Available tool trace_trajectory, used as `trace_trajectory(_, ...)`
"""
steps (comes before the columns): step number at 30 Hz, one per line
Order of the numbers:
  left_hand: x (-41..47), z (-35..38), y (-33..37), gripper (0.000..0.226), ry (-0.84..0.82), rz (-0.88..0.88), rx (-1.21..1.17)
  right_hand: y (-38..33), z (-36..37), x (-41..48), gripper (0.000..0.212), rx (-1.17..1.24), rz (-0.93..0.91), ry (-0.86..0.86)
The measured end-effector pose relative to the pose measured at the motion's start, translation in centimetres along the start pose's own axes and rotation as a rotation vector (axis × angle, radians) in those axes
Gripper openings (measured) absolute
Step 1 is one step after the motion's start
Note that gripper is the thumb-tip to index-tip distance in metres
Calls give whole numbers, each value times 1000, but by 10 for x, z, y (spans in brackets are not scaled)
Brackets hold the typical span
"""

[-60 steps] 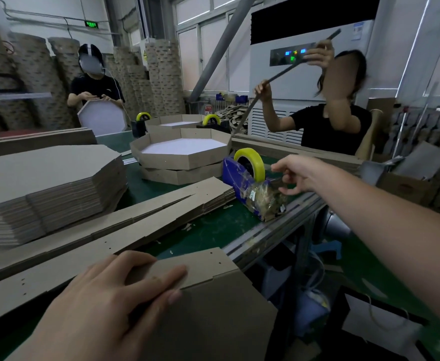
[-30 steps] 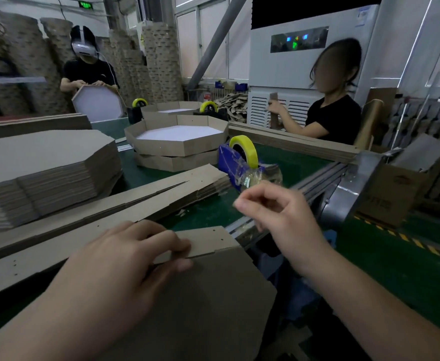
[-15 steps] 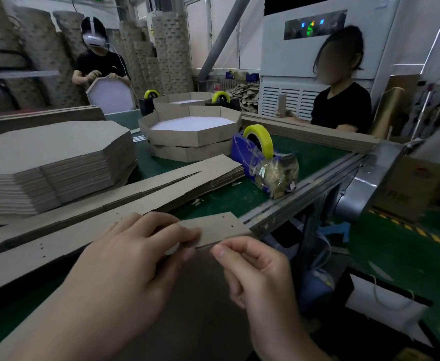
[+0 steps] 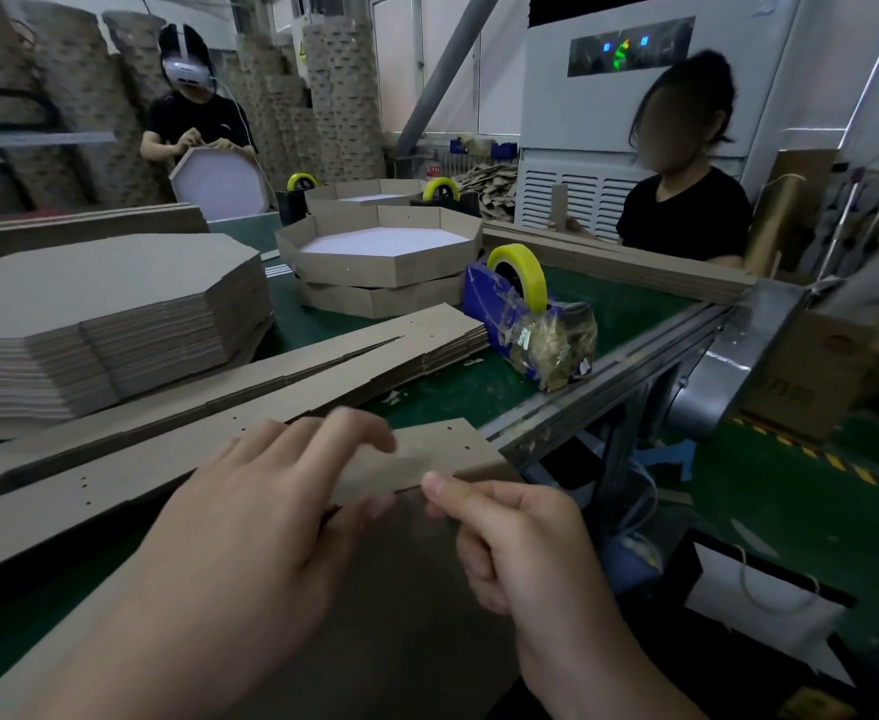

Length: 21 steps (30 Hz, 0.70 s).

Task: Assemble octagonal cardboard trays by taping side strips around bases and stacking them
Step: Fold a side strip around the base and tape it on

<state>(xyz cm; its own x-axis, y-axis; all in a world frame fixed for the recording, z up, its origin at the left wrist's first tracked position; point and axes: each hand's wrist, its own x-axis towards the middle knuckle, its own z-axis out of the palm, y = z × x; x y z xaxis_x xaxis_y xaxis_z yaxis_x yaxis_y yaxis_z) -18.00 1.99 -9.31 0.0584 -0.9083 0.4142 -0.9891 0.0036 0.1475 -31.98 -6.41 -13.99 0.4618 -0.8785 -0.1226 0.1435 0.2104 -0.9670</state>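
Observation:
A brown cardboard base stands tilted against me at the table's near edge. A side strip lies along its top edge. My left hand grips the strip against the base, fingers curled over it. My right hand pinches a piece of clear tape, hard to see, at the seam between strip and base. The blue tape dispenser with a yellow roll sits behind, to the right. Two finished trays are stacked mid-table.
A tall stack of octagonal bases lies at the left, loose side strips in front of it. A metal rail edges the green table on the right. Two people work across the table. A white bag sits on the floor.
My right hand took tape from the dispenser, came back to the near edge and now pinches at the seam. My left hand kept holding the strip on the base.

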Motion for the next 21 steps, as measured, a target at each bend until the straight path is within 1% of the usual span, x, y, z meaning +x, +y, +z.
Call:
trace_trajectory(4, -2, -3, -3, 37, -45, 45, 68, -1, -5, -1, 30, -68, 16, -81)
trace_trajectory(7, -2, -5, -4, 41, -65, -14, 85, -2, -10, -1, 21, -106, 50, -144)
trace_trajectory(11, 3, -7, -4, 51, -177, -67, 44, -2, -13, 2, 17, -150, 44, -153)
trace_trajectory(13, 5, -7, -3, 61, -172, -101, 50, -3, -14, 3, 16, -152, 35, -160)
trace_trajectory(15, 9, -4, 2, 67, -128, -112, 84, -2, -13, 4, 17, -134, 39, -181)
trace_trajectory(17, 14, -2, 10, 64, -69, -134, 114, -1, -11, 4, 20, -134, 34, -202)
trace_trajectory(18, 18, 0, 14, 58, -40, -148, 131, 0, -10, 4, 23, -140, 26, -212)
trace_trajectory(20, 22, 5, 16, 48, -17, -155, 182, 0, -12, 4, 26, -156, 20, -226)
trace_trajectory(21, 23, 7, 15, 48, -23, -141, 172, 1, -14, 5, 26, -196, 24, -225)
